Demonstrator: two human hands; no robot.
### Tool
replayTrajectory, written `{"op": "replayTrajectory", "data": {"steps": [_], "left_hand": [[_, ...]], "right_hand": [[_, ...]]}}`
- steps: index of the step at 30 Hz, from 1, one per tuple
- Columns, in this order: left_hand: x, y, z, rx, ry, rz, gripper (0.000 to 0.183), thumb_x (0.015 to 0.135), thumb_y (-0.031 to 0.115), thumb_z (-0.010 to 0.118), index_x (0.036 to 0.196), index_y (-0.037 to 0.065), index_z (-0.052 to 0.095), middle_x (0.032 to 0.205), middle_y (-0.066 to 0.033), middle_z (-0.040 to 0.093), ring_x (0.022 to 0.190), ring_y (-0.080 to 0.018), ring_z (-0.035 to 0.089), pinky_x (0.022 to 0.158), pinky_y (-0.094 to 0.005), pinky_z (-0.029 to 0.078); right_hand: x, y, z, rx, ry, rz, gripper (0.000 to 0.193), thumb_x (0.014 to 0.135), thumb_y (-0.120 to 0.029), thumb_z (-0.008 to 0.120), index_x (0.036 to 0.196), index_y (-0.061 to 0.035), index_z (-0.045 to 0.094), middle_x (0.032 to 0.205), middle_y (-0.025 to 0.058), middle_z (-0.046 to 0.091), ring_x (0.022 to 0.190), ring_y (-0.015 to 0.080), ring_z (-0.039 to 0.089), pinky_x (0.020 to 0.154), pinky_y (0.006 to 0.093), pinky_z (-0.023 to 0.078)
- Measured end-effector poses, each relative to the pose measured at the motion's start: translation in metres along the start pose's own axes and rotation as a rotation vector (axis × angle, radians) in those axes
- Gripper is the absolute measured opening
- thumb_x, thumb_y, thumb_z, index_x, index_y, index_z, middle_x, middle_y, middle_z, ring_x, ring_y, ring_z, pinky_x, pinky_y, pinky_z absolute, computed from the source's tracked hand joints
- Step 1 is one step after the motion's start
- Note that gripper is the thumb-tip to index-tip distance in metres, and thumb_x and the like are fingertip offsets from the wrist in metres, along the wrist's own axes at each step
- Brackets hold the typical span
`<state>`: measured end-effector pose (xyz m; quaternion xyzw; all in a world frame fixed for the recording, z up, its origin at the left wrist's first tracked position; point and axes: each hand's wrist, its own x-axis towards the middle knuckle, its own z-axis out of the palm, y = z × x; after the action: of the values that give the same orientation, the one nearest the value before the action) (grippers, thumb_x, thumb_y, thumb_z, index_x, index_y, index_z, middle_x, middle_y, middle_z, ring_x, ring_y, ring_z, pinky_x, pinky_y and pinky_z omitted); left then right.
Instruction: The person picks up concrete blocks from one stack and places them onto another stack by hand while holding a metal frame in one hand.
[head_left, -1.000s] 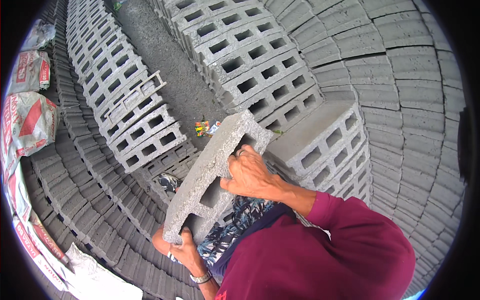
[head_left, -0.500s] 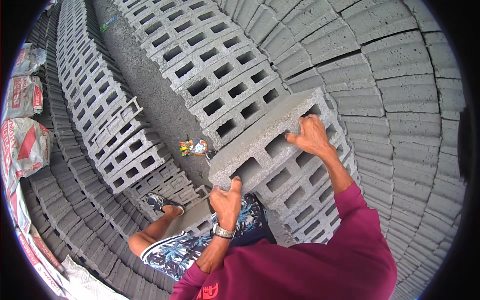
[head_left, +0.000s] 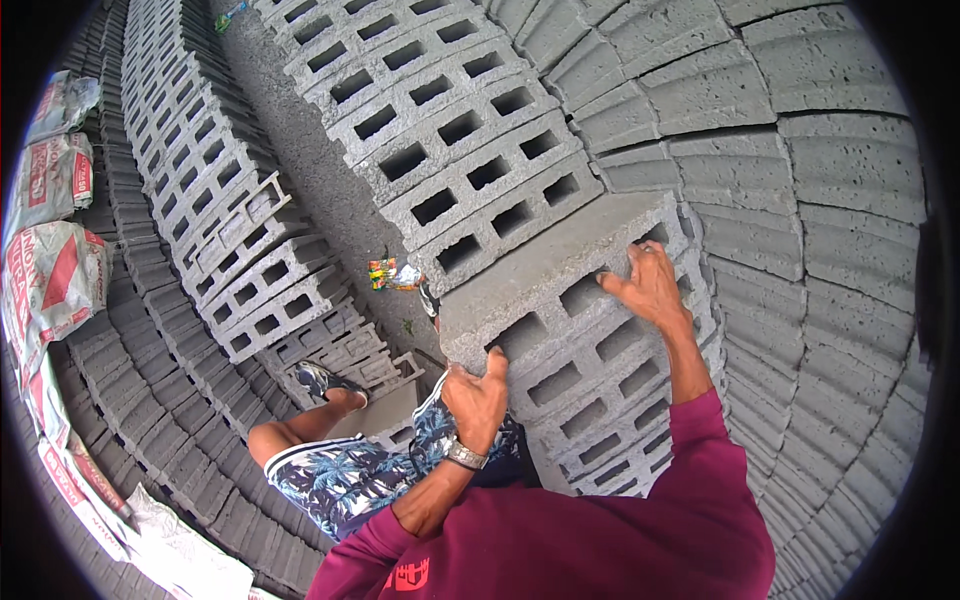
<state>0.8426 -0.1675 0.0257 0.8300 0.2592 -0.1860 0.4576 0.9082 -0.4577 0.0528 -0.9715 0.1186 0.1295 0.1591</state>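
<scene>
A grey three-hole hollow concrete block (head_left: 565,275) was held near both ends, placed on top of the near stack of hollow blocks (head_left: 590,365), with its holed face turned toward the body above the stack's front edge. The left-hand hole was hooked by the thumb of the left hand (head_left: 475,400); its fingers were hidden by the block's left corner. The right-hand hole was entered by fingers of the right hand (head_left: 650,290), its thumb being bent at the middle hole. Whether the full weight was borne by the stack could not be told.

The far long edge was closely bordered by a row of hollow blocks (head_left: 445,165), so little room was left there. Beyond the left corner, open room was given by a bare ground strip (head_left: 330,170), where a colourful wrapper (head_left: 383,273) was seen. Nearer, space was taken up by patterned shorts (head_left: 340,490).
</scene>
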Motion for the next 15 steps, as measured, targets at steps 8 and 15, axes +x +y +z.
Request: {"op": "replayTrajectory", "data": {"steps": [8, 15], "left_hand": [[0.0, 0.0, -0.005, 0.197, -0.157, 0.12, 0.072, 0.089, 0.054, 0.068, 0.083, -0.017, 0.056, 0.065, -0.0272, 0.06, 0.062, -0.0381, 0.064, 0.059, -0.0485, 0.049], [0.003, -0.009, -0.017, -0.097, -0.468, 0.076, 0.077, 0.095, 0.042, 0.06, 0.115, -0.03, 0.043, 0.122, -0.0517, 0.044, 0.119, -0.0573, 0.048, 0.105, -0.053, 0.039]], "right_hand": [[-0.003, -0.023, -0.021, -0.066, -0.09, 0.082, 0.05, 0.072, -0.038, 0.073, 0.077, 0.0103, 0.061, 0.06, 0.0221, 0.055, 0.087, 0.0436, 0.058, 0.093, 0.0477, 0.044], [0.004, -0.022, -0.016, -0.109, -0.176, 0.23, 0.053, 0.069, -0.04, 0.075, 0.078, 0.0092, 0.058, 0.09, 0.0296, 0.059, 0.102, 0.0427, 0.055, 0.088, 0.048, 0.045]]}}
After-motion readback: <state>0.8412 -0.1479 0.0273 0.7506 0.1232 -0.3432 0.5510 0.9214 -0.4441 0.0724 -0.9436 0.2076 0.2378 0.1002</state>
